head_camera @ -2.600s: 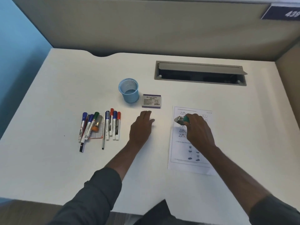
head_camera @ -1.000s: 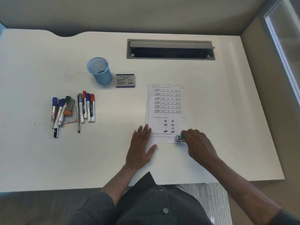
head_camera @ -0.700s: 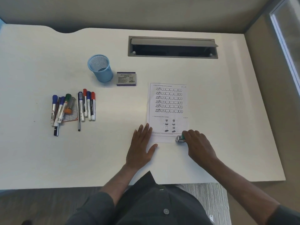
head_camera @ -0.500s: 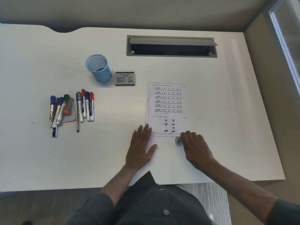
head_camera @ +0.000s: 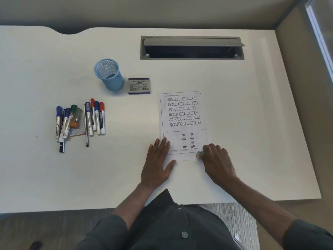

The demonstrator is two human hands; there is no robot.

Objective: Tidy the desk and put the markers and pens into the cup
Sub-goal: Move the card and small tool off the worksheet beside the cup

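**Both hands at the worksheet, markers lying loose beside the cup**

On the white worktop [head_camera: 252,123], the left hand [head_camera: 158,165] lies flat with straight, spread fingers, its fingertips on the lower left corner of a printed white paper worksheet [head_camera: 183,112]. The right hand [head_camera: 218,163] has its fingers curled round a small clear-and-green object [head_camera: 199,154], which sits at the sheet's lower right corner; what the object is cannot be told.

A light-blue mesh metal cup [head_camera: 109,74] stands upright to the left of the sheet, farther back, with nothing seen inside it. Just beside it on the right lies a flat grey-and-purple labelled box [head_camera: 139,86].

Nearer than the cup and well apart from both hands, a cluster of whiteboard markers with blue, green and red caps [head_camera: 81,120] lies on the worktop. With it are a thin dark pen [head_camera: 86,130] and a small orange printed card [head_camera: 78,128] partly under the markers.

A grey recessed cable tray with its lid raised [head_camera: 191,48] is set into the far part of the worktop.
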